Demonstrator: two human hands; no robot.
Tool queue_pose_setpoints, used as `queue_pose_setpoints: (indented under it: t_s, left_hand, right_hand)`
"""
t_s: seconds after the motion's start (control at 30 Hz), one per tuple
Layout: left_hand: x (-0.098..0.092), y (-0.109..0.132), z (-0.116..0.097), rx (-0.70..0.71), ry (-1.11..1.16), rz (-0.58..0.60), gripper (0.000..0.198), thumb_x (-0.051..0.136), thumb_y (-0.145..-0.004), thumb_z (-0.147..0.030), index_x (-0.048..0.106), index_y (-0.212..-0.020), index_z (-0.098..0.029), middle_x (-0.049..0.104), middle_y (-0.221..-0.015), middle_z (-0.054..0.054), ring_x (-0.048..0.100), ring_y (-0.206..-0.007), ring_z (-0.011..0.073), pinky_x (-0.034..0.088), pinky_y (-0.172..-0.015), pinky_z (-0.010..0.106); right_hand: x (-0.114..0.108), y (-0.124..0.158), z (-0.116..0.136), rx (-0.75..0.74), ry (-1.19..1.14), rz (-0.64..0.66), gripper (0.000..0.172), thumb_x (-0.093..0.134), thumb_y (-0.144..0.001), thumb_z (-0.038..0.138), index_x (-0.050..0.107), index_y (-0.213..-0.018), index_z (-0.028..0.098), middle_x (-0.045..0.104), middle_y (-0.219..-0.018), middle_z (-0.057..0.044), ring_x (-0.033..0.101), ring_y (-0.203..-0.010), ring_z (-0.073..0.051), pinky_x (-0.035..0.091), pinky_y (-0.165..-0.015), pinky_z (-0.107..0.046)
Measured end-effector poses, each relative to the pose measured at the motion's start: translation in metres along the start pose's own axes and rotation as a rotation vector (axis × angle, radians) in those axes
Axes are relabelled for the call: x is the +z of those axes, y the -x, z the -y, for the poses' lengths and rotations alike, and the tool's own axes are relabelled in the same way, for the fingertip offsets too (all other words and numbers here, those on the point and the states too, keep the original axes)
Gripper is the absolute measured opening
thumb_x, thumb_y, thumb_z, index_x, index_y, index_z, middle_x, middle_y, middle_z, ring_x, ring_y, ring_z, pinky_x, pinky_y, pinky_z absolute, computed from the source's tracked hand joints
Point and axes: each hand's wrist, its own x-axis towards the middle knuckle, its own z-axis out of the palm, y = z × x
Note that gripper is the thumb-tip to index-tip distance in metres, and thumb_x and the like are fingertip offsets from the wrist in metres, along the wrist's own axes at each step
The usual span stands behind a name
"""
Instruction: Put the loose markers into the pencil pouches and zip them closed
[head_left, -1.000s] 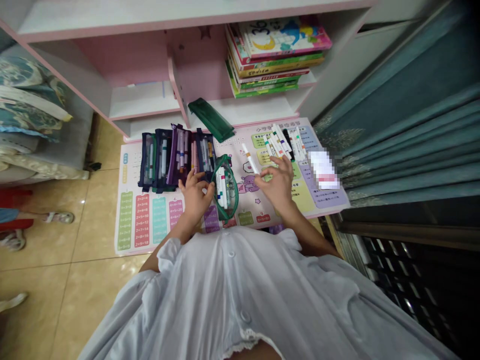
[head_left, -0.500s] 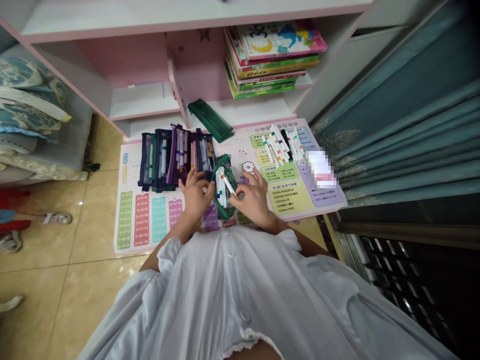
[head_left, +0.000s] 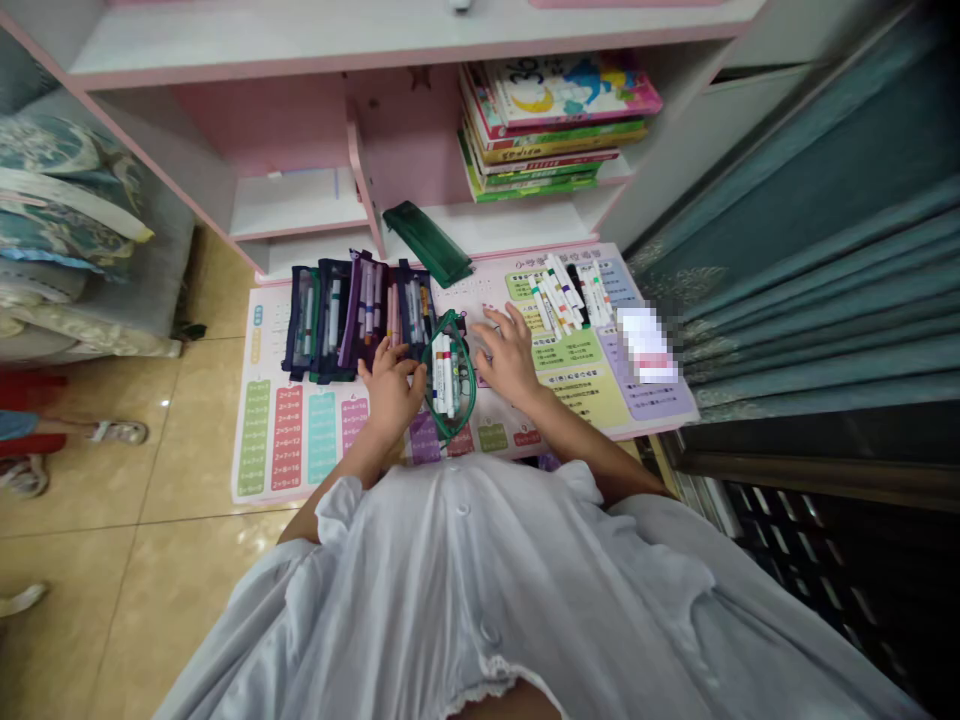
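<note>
I see my left hand (head_left: 393,388) pinch the open pouch (head_left: 473,390) at its nine o'clock. My right hand (head_left: 510,355) is wide, loose markers (head_left: 559,297) at its one o'clock

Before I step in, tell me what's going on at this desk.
A person's left hand holds the left rim of an open green-edged pouch with markers inside. The right hand has its fingers spread and holds nothing visible, between that pouch and a pile of loose markers. Several filled pouches lie side by side to the left, and another green pouch lies behind.
</note>
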Motion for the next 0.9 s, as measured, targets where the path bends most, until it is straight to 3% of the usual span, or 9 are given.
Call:
queue_pose_setpoints:
  t_s: [0.07, 0.17, 0.27, 0.37, 0.5, 0.7, 0.9]
  left_hand:
    - [-0.001, 0.0, 0.0, 0.012, -0.041, 0.019, 0.017, 0.059, -0.091, -0.027, 0.075, -0.087, -0.023, 0.066, -0.136, 0.011, 0.039, -0.148, 0.0373, 0.018, -0.118, 0.075]
    - [-0.005, 0.0, 0.0, 0.026, -0.093, 0.045, 0.017, 0.059, -0.092, -0.026, 0.075, -0.09, -0.023, 0.065, -0.138, 0.011, 0.039, -0.148, 0.0375, 0.02, -0.116, 0.077]
    - [-0.011, 0.001, 0.001, 0.044, -0.132, 0.07, 0.016, 0.06, -0.093, -0.027, 0.076, -0.092, -0.025, 0.065, -0.138, 0.011, 0.04, -0.147, 0.0384, 0.021, -0.114, 0.079]
    - [-0.016, 0.001, 0.002, 0.066, -0.157, 0.103, 0.017, 0.061, -0.092, -0.028, 0.077, -0.094, -0.027, 0.064, -0.138, 0.011, 0.041, -0.146, 0.04, 0.021, -0.114, 0.08]
    - [-0.022, 0.002, 0.001, 0.116, -0.16, 0.149, 0.018, 0.06, -0.094, -0.031, 0.078, -0.094, -0.026, 0.065, -0.136, 0.011, 0.04, -0.147, 0.0396, 0.021, -0.113, 0.081]
    - [-0.039, 0.014, -0.001, 0.197, -0.186, 0.239, 0.027, 0.063, -0.094, -0.047, 0.076, -0.092, -0.023, 0.063, -0.14, 0.014, 0.038, -0.148, 0.0394, 0.02, -0.112, 0.081]
    - [-0.053, 0.027, 0.003, 0.285, -0.279, 0.357, 0.049, 0.084, -0.072, -0.052, 0.074, -0.11, -0.023, 0.053, -0.151, 0.018, 0.029, -0.151, 0.0462, 0.016, -0.115, 0.082]
  right_hand:
    - [0.003, -0.021, -0.017, -0.075, 0.018, 0.016, 0.047, 0.051, -0.089, 0.014, 0.063, -0.133, 0.025, 0.056, -0.146, -0.012, 0.031, -0.15, -0.038, 0.034, -0.117, -0.063]
    - [0.01, -0.046, -0.033, -0.216, 0.012, 0.116, 0.053, 0.054, -0.089, 0.012, 0.059, -0.139, 0.03, 0.051, -0.151, -0.01, 0.028, -0.151, -0.039, 0.032, -0.118, -0.065]
    - [0.016, -0.06, -0.039, -0.303, -0.016, 0.182, 0.048, 0.06, -0.089, 0.014, 0.064, -0.133, 0.031, 0.05, -0.151, -0.01, 0.028, -0.151, -0.04, 0.032, -0.118, -0.066]
    - [0.017, -0.064, -0.042, -0.329, -0.057, 0.17, 0.032, 0.065, -0.089, 0.018, 0.072, -0.118, 0.03, 0.051, -0.149, -0.009, 0.029, -0.15, -0.04, 0.031, -0.118, -0.066]
    - [0.008, -0.06, -0.048, -0.383, -0.093, 0.164, 0.012, 0.07, -0.087, 0.02, 0.077, -0.094, 0.026, 0.055, -0.146, -0.008, 0.03, -0.15, -0.041, 0.031, -0.119, -0.066]
    - [-0.011, -0.036, -0.061, -0.372, -0.133, 0.195, 0.006, 0.071, -0.087, 0.024, 0.076, -0.083, 0.026, 0.06, -0.141, -0.006, 0.033, -0.15, -0.042, 0.031, -0.118, -0.069]
    - [-0.021, -0.017, -0.072, -0.254, -0.169, 0.153, 0.007, 0.071, -0.084, 0.026, 0.072, -0.078, 0.023, 0.062, -0.138, -0.008, 0.033, -0.15, -0.042, 0.03, -0.12, -0.068]
